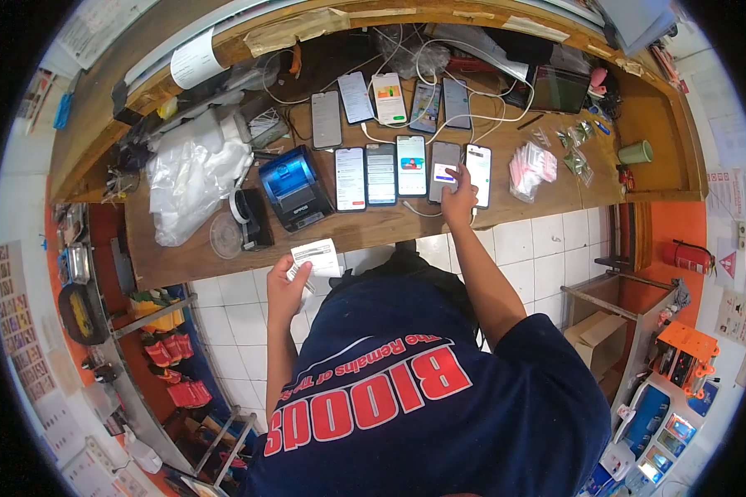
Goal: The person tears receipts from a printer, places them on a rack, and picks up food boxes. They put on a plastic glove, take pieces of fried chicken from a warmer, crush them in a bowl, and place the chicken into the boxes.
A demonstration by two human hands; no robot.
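Note:
My left hand (285, 283) pinches printed paper slips (316, 258) in front of the table's near edge. My right hand (461, 199) holds nothing; a fingertip is on or just over the screen of a grey-framed phone (444, 160) in the front row, with the other fingers partly hidden. To its right lies a white-screened phone (477, 176) with a cable at its lower end. On the left of that row are a phone with a colourful picture (411, 166) and two more lit phones. Several other phones, including one with an orange picture (389, 98), form a back row.
A blue and black label printer (296, 189) stands left of the phones, beside clear plastic bags (195, 174). White cables (493, 124) trail behind the phones. Small plastic packets (532, 171) and a green cup (636, 152) are at the right. A wooden shelf edge (307, 26) overhangs the back.

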